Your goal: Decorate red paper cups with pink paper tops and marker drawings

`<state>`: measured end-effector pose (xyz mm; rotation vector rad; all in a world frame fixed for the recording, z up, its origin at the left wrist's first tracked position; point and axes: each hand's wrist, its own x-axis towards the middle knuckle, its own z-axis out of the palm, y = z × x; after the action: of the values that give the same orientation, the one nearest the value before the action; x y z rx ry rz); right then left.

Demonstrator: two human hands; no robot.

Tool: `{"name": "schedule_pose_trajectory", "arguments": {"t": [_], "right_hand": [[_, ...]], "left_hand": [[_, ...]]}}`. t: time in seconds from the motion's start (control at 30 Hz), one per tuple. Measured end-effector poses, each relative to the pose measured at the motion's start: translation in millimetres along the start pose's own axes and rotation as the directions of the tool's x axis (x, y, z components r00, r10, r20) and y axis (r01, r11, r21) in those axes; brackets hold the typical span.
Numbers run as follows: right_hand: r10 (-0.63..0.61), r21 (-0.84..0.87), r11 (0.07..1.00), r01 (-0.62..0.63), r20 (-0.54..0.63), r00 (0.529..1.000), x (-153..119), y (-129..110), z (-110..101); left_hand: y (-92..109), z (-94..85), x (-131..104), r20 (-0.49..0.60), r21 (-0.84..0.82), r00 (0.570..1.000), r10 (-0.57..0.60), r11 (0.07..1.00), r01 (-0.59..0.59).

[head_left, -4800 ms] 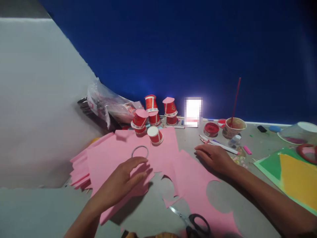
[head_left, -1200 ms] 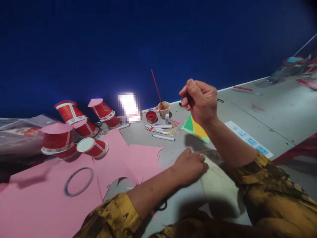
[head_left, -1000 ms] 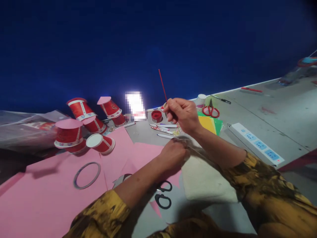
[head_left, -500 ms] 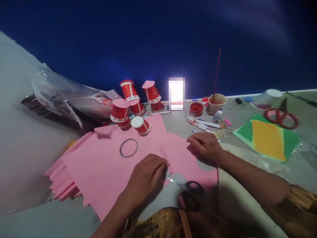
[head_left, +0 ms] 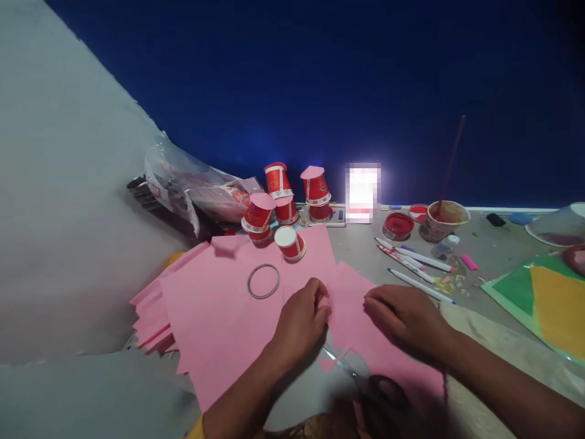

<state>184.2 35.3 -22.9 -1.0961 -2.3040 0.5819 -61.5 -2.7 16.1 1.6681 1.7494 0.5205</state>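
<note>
My left hand is closed, its thumb and fingers pinched on the near edge of a pink paper sheet. At the right part of the same sheet, my right hand has its fingers pressed together on the paper; the fingertips' undersides are hidden. Below the hands lie scissors with dark handles, their blades pointing up-left beside a small pink scrap. A grey ring rests on the larger pink sheets to the left.
Red paper cups, some topped with pink paper, stand at the back. Markers, a red paint tub and a cup holding a thin stick are at the right. Plastic-wrapped green and yellow sheets lie far right. A plastic bag leans left.
The view has turned left, so the table things appear farther right. My left hand has moved up the pink sheet, away from the scissors; both hands stay at the paper.
</note>
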Motion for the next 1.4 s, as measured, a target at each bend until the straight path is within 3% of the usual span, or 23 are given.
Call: {"name": "schedule_pose_trajectory", "arguments": {"t": [0.17, 0.33, 0.4, 0.5, 0.7, 0.83, 0.87, 0.9, 1.0, 1.1, 1.2, 1.3, 1.4], "right_hand": [[0.011, 0.004, 1.0, -0.011, -0.043, 0.999, -0.8, 4.5, 0.9], [-0.07, -0.024, 0.997, 0.07, 0.002, 0.998, 0.2, 3.2, 1.5], [-0.064, -0.024, 0.998, 0.064, 0.017, 0.998, 0.7, 2.1, 1.9], [-0.043, -0.032, 0.999, 0.044, 0.021, 0.999, 0.8, 2.3, 2.6], [-0.026, -0.001, 1.0, 0.026, 0.035, 0.999, 0.4, 4.0, 3.9], [0.061, 0.14, 0.988, -0.063, 0.021, 0.998, 5.1, 0.0, 2.3], [0.108, 0.2, 0.974, -0.109, 0.014, 0.994, 6.9, -2.3, 1.2], [0.159, 0.266, 0.951, -0.156, 0.009, 0.987, 8.6, -5.0, -0.2], [0.298, 0.469, 0.842, -0.266, 0.006, 0.955, 12.1, -15.5, -5.1], [0.353, 0.653, 0.701, -0.287, 0.032, 0.935, 13.1, -25.2, -8.9], [0.374, 0.721, 0.611, -0.328, 0.102, 0.922, 13.4, -29.3, -10.7], [0.425, 0.745, 0.564, -0.354, 0.105, 0.899, 13.8, -26.1, -10.9], [0.507, 0.761, 0.525, -0.381, 0.08, 0.858, 14.9, -17.5, -9.6]], "left_hand": [[-16.0, -12.2, 4.1, -0.111, -0.048, 0.993, -0.042, 0.998, 0.037], [-36.5, -35.9, 5.4, -0.09, 0.033, 0.992, -0.093, 0.995, 0.096], [-40.0, -46.2, 10.5, -0.19, 0.072, 0.981, -0.047, 0.995, 0.062], [-35.9, -58.5, 28.6, -0.393, 0.063, 0.918, 0.062, 0.997, -0.04], [-23.6, -65.0, 77.0, -0.44, -0.172, 0.896, 0.068, 0.972, -0.158], [-24.6, -70.8, 83.3, -0.485, -0.32, 0.874, 0.035, 0.923, -0.214], [-24.1, -71.4, 81.5, -0.485, -0.388, 0.874, 0.028, 0.888, -0.245], [-22.7, -70.5, 79.0, -0.464, -0.534, 0.886, 0.009, 0.795, -0.288], [-13.1, -55.5, 68.6, -0.301, -0.789, 0.953, 0.041, 0.55, -0.272], [1.1, -29.5, 55.9, -0.134, -0.808, 0.986, 0.103, 0.564, -0.169], [10.5, -12.4, 47.1, -0.065, -0.775, 0.992, 0.111, 0.62, -0.12], [8.9, -15.7, 47.8, -0.118, -0.785, 0.989, 0.093, 0.601, -0.15], [1.2, -37.9, 53.8, -0.303, -0.827, 0.953, 0.009, 0.495, -0.267]]}}
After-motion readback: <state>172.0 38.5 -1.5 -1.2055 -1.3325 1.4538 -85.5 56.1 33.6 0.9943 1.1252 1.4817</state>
